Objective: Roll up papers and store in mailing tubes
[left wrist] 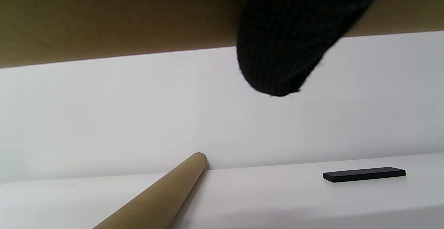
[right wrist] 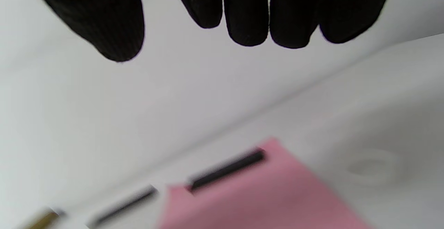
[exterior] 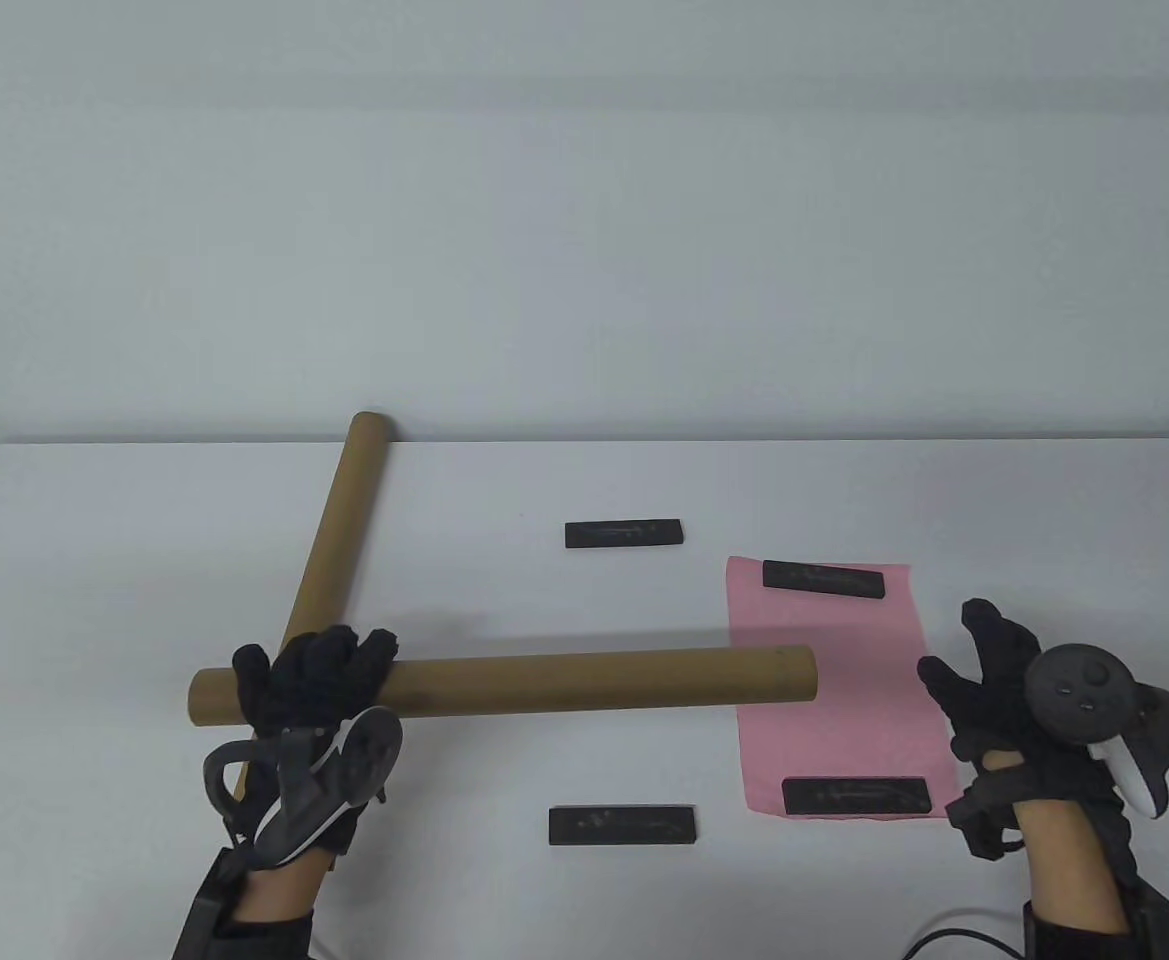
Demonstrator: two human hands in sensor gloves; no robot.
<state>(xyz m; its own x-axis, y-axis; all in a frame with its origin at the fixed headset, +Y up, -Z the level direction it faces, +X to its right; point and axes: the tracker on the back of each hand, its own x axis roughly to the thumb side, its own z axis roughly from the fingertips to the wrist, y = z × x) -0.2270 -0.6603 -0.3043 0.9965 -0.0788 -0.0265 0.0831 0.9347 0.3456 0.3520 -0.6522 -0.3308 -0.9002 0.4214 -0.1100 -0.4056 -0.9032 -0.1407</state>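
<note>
My left hand (exterior: 319,680) grips a brown mailing tube (exterior: 584,680) near its left end and holds it level above the table, its right end over the pink paper's (exterior: 834,690) left edge. In the left wrist view the held tube (left wrist: 118,17) fills the top with a gloved finger (left wrist: 284,48) across it. A second brown tube (exterior: 339,530) lies slanted on the table at the left; it also shows in the left wrist view (left wrist: 163,197). The pink paper lies flat under two black weights (exterior: 824,578) (exterior: 856,796). My right hand (exterior: 994,680) is open and empty just right of the paper, fingers (right wrist: 249,14) spread.
Two more black bar weights lie on the white table, one at the middle back (exterior: 624,533) and one at the middle front (exterior: 622,827). The back one also shows in the left wrist view (left wrist: 364,174). A white wall stands behind the table's far edge.
</note>
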